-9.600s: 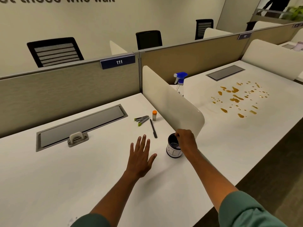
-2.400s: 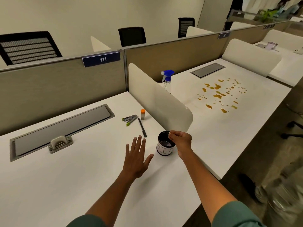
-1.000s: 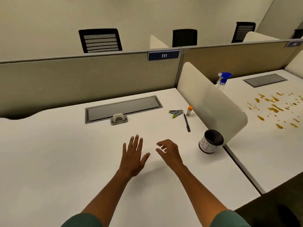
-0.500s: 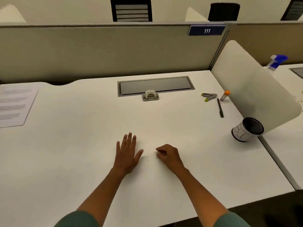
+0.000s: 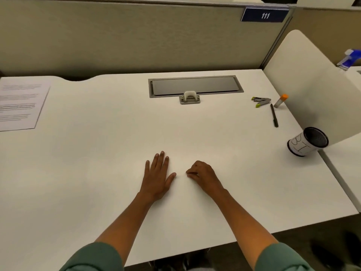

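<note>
The left hand [image 5: 157,176] is lying flat on the desk [image 5: 97,163], palm down, fingers straight and close together, thumb spread a little. Just beside it, apart by a small gap, the right hand [image 5: 203,176] is resting knuckles up with its fingers curled under and its thumb meeting the fingertips; nothing is showing inside it. Both hands are sitting well in front of the grey hatch [image 5: 195,86] set into the desk, on the person's side of it. The cup [image 5: 306,142], black mesh with a white label, is standing far to the right of the hatch and nearer the person, at the foot of the white divider [image 5: 312,81]. Right of the hatch, two green-tipped tools [image 5: 260,101], an orange-capped tube [image 5: 280,101] and a black pen [image 5: 274,115] are lying near one another. Far left of the hatch, a printed sheet [image 5: 19,103] is lying at the desk's edge. Beyond the divider, up and right of the hatch, a blue spray bottle [image 5: 349,59] is peeking out.
</note>
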`<state>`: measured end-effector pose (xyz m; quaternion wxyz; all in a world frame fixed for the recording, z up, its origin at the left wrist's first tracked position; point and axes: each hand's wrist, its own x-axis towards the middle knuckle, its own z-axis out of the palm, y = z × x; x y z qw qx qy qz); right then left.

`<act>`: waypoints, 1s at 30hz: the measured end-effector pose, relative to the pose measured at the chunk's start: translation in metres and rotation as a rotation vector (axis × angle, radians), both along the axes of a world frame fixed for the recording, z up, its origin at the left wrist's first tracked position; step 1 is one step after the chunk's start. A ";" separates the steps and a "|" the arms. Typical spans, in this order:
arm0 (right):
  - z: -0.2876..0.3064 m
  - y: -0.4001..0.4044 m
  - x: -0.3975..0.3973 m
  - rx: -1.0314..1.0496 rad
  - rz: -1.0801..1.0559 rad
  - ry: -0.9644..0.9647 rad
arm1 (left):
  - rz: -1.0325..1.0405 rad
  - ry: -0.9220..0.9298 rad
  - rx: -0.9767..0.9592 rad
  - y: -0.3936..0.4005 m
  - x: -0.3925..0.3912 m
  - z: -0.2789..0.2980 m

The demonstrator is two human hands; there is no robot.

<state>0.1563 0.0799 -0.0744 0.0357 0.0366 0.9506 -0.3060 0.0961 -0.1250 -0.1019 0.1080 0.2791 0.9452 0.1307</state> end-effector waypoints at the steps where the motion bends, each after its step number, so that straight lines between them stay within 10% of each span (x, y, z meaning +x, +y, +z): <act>1: 0.001 -0.001 -0.001 0.023 0.010 0.000 | 0.001 0.002 0.008 -0.001 0.000 0.000; 22: -0.020 -0.024 0.004 0.438 -0.074 0.170 | 0.014 0.013 0.051 0.000 -0.001 -0.004; 27: -0.019 -0.023 -0.001 0.249 -0.164 0.036 | 0.013 0.027 0.059 0.000 0.000 -0.005; 30: -0.006 -0.020 -0.004 -0.199 -0.391 0.021 | 0.013 0.052 0.056 0.000 0.002 -0.006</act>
